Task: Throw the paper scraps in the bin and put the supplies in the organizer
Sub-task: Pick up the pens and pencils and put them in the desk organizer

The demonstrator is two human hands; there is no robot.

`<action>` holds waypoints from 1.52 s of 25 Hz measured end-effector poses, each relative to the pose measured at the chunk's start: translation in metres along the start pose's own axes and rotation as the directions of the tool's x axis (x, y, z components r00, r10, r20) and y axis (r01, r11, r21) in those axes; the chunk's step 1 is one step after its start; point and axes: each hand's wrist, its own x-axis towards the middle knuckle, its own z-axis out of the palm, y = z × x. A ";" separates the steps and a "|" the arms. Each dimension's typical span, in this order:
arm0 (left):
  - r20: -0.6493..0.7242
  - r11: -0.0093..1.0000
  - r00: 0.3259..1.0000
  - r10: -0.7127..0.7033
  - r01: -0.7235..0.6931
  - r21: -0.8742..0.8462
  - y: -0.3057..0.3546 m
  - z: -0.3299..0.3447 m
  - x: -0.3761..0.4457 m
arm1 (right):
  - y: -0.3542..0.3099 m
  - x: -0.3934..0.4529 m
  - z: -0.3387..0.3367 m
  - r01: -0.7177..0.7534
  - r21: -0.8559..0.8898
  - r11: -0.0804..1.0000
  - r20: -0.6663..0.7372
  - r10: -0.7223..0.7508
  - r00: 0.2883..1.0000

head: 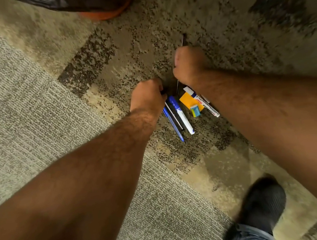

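Note:
Several supplies lie together on the patterned carpet: a blue pen point(174, 127), a white marker with a blue cap point(182, 116), an orange sticky-note pad point(188, 100), a small green-and-blue box point(195, 111) and a white marker with red print point(208, 107). My right hand point(189, 65) is a closed fist around a thin dark stick point(183, 39), which pokes out above and below it. My left hand point(147, 95) is curled at the top ends of the blue pen and marker; its fingers are hidden. No organizer is in view.
An orange bin point(110, 13) lined with a black bag point(73, 1) stands at the top edge, beyond the hands. My dark shoe point(262, 206) and jeans cuff are at the bottom right. The picture is motion-blurred.

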 end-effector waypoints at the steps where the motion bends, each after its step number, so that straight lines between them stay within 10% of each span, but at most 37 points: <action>1: 0.004 1.000 1.000 -0.014 0.015 -0.015 0.001 0.000 0.000 | 0.003 0.000 0.000 -0.001 0.010 1.000 -0.020 0.002 1.000; 5: -0.003 0.985 0.990 -0.140 0.139 -0.105 0.009 0.000 0.002 | 0.007 -0.003 -0.004 -0.032 0.421 0.907 -0.134 0.096 0.986; 9: -0.027 0.941 0.961 -0.274 0.263 -0.214 0.013 0.004 0.000 | 0.025 -0.036 -0.019 -0.048 0.887 0.460 -0.082 0.257 0.963; 19: -0.048 0.912 0.940 -0.337 0.313 -0.266 0.006 0.016 -0.003 | 0.051 -0.141 0.061 -0.020 0.171 0.985 0.038 0.014 0.999; 26: -0.039 0.830 0.929 -0.368 0.309 -0.464 0.007 0.012 -0.005 | 0.035 -0.151 0.067 -0.153 0.393 0.907 -0.028 0.178 0.984; 30: 0.105 0.414 0.926 -0.362 0.261 -0.872 0.009 0.016 -0.028 | 0.059 -0.165 0.075 -0.183 0.657 0.731 -0.026 0.265 0.964; 33: 0.242 0.283 0.923 -0.300 0.328 -0.901 0.007 0.027 -0.055 | 0.078 -0.171 0.081 -0.267 0.760 0.592 0.033 0.375 0.927; 38: 0.374 0.314 0.877 -0.301 0.461 -0.830 -0.001 0.055 -0.092 | 0.084 -0.167 0.076 -0.236 0.558 0.795 -0.086 0.339 0.937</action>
